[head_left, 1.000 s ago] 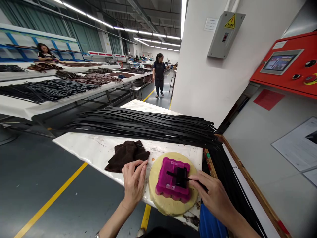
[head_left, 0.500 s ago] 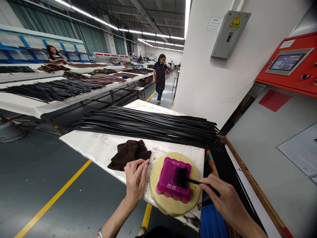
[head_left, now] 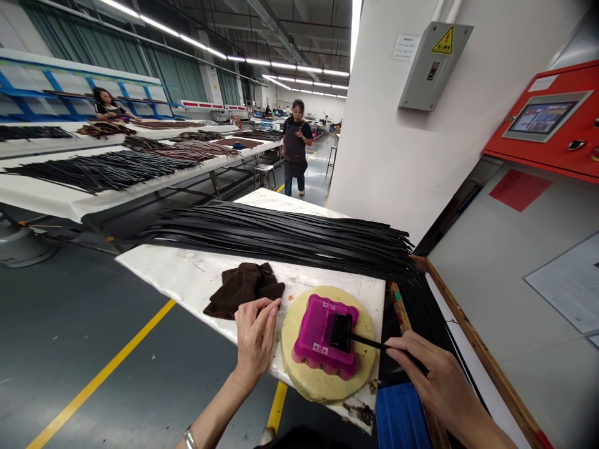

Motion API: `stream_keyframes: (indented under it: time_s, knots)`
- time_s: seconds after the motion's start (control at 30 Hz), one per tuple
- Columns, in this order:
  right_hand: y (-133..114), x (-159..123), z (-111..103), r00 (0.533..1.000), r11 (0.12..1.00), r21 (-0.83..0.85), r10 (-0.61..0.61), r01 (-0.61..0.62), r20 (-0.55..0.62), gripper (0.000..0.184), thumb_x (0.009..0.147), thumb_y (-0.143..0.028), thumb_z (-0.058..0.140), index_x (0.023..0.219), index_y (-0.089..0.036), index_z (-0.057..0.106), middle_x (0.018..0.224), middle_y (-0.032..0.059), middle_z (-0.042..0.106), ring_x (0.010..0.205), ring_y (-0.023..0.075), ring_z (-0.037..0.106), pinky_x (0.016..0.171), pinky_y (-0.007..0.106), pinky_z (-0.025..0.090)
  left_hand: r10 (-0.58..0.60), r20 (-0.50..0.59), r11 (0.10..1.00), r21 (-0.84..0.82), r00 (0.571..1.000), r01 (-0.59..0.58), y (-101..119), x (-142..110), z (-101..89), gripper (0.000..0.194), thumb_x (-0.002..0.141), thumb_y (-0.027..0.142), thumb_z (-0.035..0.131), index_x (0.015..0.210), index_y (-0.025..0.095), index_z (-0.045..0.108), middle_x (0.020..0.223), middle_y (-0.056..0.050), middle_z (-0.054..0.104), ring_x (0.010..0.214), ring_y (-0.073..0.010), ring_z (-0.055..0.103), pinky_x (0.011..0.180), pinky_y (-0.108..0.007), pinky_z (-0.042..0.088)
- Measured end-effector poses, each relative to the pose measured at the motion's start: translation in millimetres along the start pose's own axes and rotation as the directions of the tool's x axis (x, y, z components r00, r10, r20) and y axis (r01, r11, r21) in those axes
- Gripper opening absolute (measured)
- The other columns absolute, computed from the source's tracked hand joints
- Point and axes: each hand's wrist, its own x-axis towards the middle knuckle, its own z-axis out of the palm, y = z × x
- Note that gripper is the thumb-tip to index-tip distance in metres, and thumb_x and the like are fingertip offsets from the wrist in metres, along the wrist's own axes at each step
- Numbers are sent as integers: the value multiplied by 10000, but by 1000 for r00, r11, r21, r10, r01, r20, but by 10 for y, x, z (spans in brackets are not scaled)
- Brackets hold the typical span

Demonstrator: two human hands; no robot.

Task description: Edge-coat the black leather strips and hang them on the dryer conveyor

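A purple plastic box (head_left: 306,337) with scalloped edges sits on a round yellow pad (head_left: 322,390) at the table's near corner. Its top has a dark, wet-looking black opening (head_left: 341,330). My right hand (head_left: 435,368) pinches a narrow black strip (head_left: 367,341), whose far end reaches that opening. Left of the pad is my left hand (head_left: 255,333), thumb and fingers pressed together; anything between them is too small to make out. Just beyond those fingertips lies a crumpled dark brown cloth (head_left: 246,287).
A bundle of long black strips (head_left: 281,240) crosses the white table (head_left: 173,274). Blue material (head_left: 400,415) hangs beside a wooden-edged trough at right. A co-worker (head_left: 296,149) stands in the aisle; another person (head_left: 105,106) sits at tables of strips. A red control panel (head_left: 545,118) is at right.
My right hand has shifted slightly right and down, with the strip end still at the box. My left hand has barely moved. The aisle co-worker looks nearer.
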Motion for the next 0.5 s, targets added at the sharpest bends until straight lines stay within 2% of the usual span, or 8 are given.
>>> stream_keyframes:
  time_s: [0.13,0.23,0.33,0.4,0.47,0.5]
  knots:
    - [33,-71,-75,998,999,14,51,-51,-21,165,993,-335,517,1029,-283,670,856,6,652,746,132,666,595,185,493,-6,10,1000,7,1000,6,-12,-19,3,281,958,142,505,1197,220,630,1023,-86,593,957,-229,520,831,-407,391]
    - [64,-151,-174,984,990,12,141,-140,-108,169,974,-362,543,1041,-271,670,884,18,656,756,133,660,586,163,510,-12,6,1000,-3,1000,12,-11,-18,-27,279,967,157,493,1205,225,623,1032,-88,595,965,-228,521,840,-416,396]
    - [107,-237,-273,959,985,-14,166,-174,-228,249,967,-369,538,1170,-268,643,1009,49,662,885,155,680,720,170,562,-24,-58,999,-40,998,21,70,84,-111,303,964,138,490,1217,241,621,1044,-85,596,970,-224,528,844,-422,399]
    - [131,-277,-308,954,988,10,154,-157,-259,340,977,-374,505,1290,-276,594,1072,64,647,951,169,680,836,207,566,-23,-123,997,-82,992,13,174,201,-191,330,954,128,497,1223,268,628,1047,-80,604,963,-226,541,841,-429,405]
    - [126,-283,-313,942,979,105,199,-176,-270,361,984,-416,477,1284,-265,610,1025,69,638,922,177,675,864,238,562,-13,-182,989,-145,983,-14,286,315,-267,365,939,140,508,1244,301,628,1068,-82,619,965,-244,564,828,-444,422]
    - [104,-270,-310,928,959,181,262,-220,-263,362,984,-459,464,1210,-249,653,944,62,629,854,172,667,814,236,568,-5,-195,985,-173,981,-30,333,362,-295,383,934,154,507,1258,321,625,1089,-84,625,976,-257,575,816,-452,438]
